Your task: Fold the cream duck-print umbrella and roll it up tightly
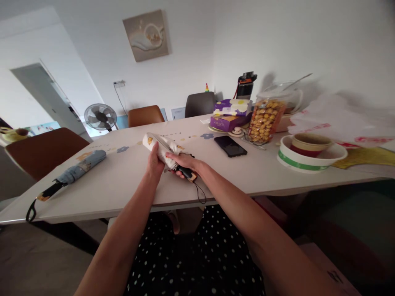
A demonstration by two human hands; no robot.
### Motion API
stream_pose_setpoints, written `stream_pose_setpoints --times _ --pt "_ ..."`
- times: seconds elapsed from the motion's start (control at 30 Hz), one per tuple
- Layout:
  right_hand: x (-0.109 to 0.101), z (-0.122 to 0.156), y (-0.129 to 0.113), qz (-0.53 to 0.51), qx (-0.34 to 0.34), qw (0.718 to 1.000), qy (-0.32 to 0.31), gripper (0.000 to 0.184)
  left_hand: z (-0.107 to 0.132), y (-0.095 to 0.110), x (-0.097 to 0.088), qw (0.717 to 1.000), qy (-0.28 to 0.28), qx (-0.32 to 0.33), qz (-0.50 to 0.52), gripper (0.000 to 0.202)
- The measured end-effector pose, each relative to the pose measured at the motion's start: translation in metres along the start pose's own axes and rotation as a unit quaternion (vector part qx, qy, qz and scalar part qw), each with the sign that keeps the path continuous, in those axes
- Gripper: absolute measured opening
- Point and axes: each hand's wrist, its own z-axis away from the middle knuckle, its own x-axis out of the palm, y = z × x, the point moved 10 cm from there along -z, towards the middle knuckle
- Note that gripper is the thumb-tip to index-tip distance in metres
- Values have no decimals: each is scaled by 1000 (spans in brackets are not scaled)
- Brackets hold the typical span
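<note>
A white folding umbrella (pixel 165 144) with small orange figures is held between my two hands over the front part of the table. My left hand (pixel 155 162) grips the folded cloth from the left side. Closer to the handle, my right hand (pixel 184 161) is wrapped round the cloth's lower end. The black handle points toward me on the right, with a thin cord loop hanging past the table edge. To the left lies a second folding umbrella (pixel 82 166), blue-grey and rolled up, its strap reaching the table's front edge.
A black phone (pixel 231 146) lies right of my hands. Behind it stand purple tissue boxes (pixel 230 121), a jar of round yellow snacks (pixel 266 121) and a dark bottle (pixel 245 87). Paper bowls (pixel 300 167) and a plastic bag (pixel 336 119) sit at the right. Chairs (pixel 145 116) stand beyond the table (pixel 129 172).
</note>
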Motion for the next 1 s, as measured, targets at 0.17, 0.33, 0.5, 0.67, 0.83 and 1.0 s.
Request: stream_pose_setpoints --times 0.17,0.33,0.5,0.67,0.83,1.0 --pt "20 3 4 -51 21 996 -73 55 2 6 -6 999 7 -14 47 41" --pt "22 1 3 -63 0 994 -86 48 1 10 -11 998 13 -7 58 49" --pt "20 -4 11 -65 21 994 -89 46 -8 13 -21 999 29 -17 36 54" --pt "17 -7 12 -71 25 994 -82 44 -31 23 -35 997 66 -30 -21 52" --pt "8 -5 8 -89 22 995 -23 37 -54 21 -41 988 81 -50 -122 51" --pt "-13 -7 7 -138 12 986 97 31 -42 53 -58 897 240 45 -368 24"
